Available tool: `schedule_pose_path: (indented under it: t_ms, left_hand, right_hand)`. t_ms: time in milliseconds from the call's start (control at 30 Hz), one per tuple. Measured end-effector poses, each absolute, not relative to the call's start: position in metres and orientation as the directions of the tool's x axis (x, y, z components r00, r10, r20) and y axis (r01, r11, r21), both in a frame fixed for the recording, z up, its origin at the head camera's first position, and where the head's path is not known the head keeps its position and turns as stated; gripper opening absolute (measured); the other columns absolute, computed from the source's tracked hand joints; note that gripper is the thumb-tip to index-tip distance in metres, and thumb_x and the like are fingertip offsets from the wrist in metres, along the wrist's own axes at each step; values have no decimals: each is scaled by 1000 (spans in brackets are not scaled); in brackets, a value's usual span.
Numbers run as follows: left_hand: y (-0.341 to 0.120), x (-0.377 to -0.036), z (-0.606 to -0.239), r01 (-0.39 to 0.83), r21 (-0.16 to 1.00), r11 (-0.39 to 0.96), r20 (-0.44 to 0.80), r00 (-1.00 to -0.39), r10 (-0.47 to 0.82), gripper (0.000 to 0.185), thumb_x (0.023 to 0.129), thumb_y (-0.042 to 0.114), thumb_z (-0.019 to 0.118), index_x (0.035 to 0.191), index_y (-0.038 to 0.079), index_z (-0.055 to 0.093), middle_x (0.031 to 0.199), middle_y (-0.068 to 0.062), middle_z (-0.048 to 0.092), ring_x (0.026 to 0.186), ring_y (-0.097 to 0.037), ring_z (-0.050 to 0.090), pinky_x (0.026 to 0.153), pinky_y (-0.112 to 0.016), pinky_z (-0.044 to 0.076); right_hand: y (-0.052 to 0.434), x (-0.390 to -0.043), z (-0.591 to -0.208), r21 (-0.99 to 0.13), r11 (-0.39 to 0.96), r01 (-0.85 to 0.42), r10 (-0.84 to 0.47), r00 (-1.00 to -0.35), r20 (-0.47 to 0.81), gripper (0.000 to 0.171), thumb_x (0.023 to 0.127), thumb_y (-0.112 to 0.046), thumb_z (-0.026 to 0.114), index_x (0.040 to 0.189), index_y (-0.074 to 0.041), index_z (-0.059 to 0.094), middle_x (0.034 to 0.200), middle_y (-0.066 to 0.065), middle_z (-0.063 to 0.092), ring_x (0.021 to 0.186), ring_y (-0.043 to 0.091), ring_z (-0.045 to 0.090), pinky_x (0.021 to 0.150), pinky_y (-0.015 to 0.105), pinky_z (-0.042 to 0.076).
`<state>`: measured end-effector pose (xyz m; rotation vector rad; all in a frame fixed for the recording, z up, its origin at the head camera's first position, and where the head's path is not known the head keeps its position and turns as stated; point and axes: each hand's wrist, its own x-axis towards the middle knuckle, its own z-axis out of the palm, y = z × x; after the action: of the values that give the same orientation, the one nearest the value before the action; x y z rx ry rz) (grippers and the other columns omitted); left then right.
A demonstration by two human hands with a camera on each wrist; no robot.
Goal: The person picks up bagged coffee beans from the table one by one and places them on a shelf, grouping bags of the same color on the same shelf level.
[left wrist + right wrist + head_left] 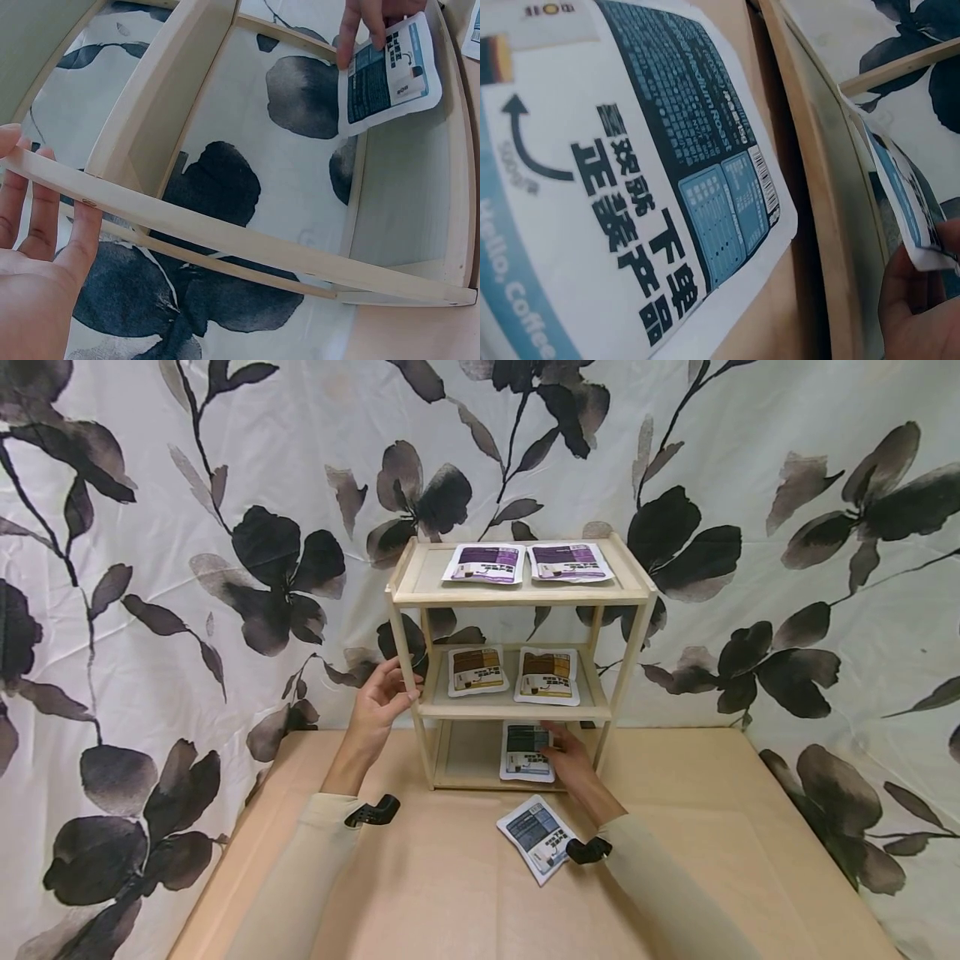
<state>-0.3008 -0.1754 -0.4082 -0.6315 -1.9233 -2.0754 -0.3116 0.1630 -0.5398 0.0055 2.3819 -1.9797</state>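
Observation:
A small three-tier wooden shelf (525, 712) stands on the table. My left hand (381, 697) holds its left front post (187, 221), thumb on one side and fingers on the other. In the bottom tier, my right hand (572, 760) pinches the right edge of a blue-and-white coffee packet (527, 764), which looks tilted in the left wrist view. Another blue-and-white coffee packet (536, 835) lies label up on the table before the shelf, partly beneath my right wrist; its printed label fills much of the right wrist view.
Two purple-labelled packets (485, 564) lie side by side on the top tier. Two brown-and-yellow packets (477, 671) rest on the middle tier. A floral cloth (285, 577) hangs behind the shelf. Each wrist wears a black camera band (373, 811).

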Motion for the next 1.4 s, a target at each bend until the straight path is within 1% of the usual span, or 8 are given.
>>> schedule_pose_path:
  t_ms: [400, 500, 633, 733, 933, 1033, 1200, 1400]
  left_hand:
    - [-175, -300, -410, 461, 882, -100, 471, -874, 120, 53, 94, -6, 65, 142, 11, 54, 113, -3, 65, 108, -32, 59, 91, -29, 57]
    - [-176, -300, -410, 462, 881, -106, 472, -873, 122, 53, 94, -7, 66, 142, 11, 54, 113, -3, 65, 108, -31, 60, 91, -31, 57]
    - [-176, -299, -410, 461, 880, -115, 474, -872, 126, 54, 93, -7, 66, 142, 13, 54, 113, -3, 65, 107, -28, 62, 93, -34, 57]
    - [-176, -299, -410, 463, 879, -116, 475, -871, 127, 54, 93, -7, 66, 143, 13, 54, 113, -4, 65, 106, -24, 63, 93, -35, 57]
    - [-176, -300, -410, 463, 879, -115, 475, -871, 129, 54, 94, -6, 66, 143, 13, 54, 114, -5, 64, 106, -23, 63, 93, -33, 57]
    - [-176, -300, -410, 461, 880, -115, 474, -871, 127, 53, 94, -6, 66, 143, 13, 54, 114, -5, 64, 106, -24, 63, 93, -33, 57]
    - [-176, -300, -410, 463, 879, -116, 475, -871, 126, 55, 94, -7, 65, 143, 15, 54, 115, -7, 64, 108, -31, 62, 93, -33, 57]
    - [-175, -301, -409, 468, 875, -128, 482, -868, 119, 55, 94, -10, 64, 142, 14, 55, 115, -13, 63, 105, -26, 63, 91, -32, 57]
  right_hand:
    - [164, -318, -548, -959, 276, 65, 55, -997, -52, 54, 100, 0, 50, 153, -6, 42, 144, 35, 44, 110, 38, 55, 77, 27, 47]
    - [164, -317, -546, -961, 261, 92, 57, -995, -80, 55, 101, 2, 45, 155, -5, 38, 154, 34, 34, 124, 41, 47, 81, 33, 46]
    - [165, -315, -543, -967, 231, 110, 48, -994, -101, 58, 100, 5, 37, 158, -3, 31, 166, 26, 15, 146, 41, 25, 102, 46, 38]
    - [165, -312, -540, -967, 240, 91, 49, -995, -81, 60, 98, 6, 36, 157, 0, 31, 166, 25, 15, 148, 41, 21, 107, 46, 33]
    - [166, -312, -540, -944, 313, 101, 71, -994, -83, 61, 97, 5, 36, 157, -2, 31, 165, 27, 17, 125, 39, 39, 79, 35, 40]
    - [166, -315, -540, -920, 367, 134, 74, -991, -115, 62, 97, 4, 39, 158, -3, 29, 166, 25, 17, 122, 42, 43, 77, 35, 41]
    - [165, -313, -534, -870, 476, 129, 75, -992, -106, 65, 94, 5, 42, 157, 1, 30, 163, 31, 18, 140, 42, 34, 88, 43, 44]
    - [163, -309, -526, -833, 551, 46, 46, -999, -25, 61, 93, 4, 52, 153, 3, 37, 156, 34, 24, 142, 48, 32, 108, 57, 41]
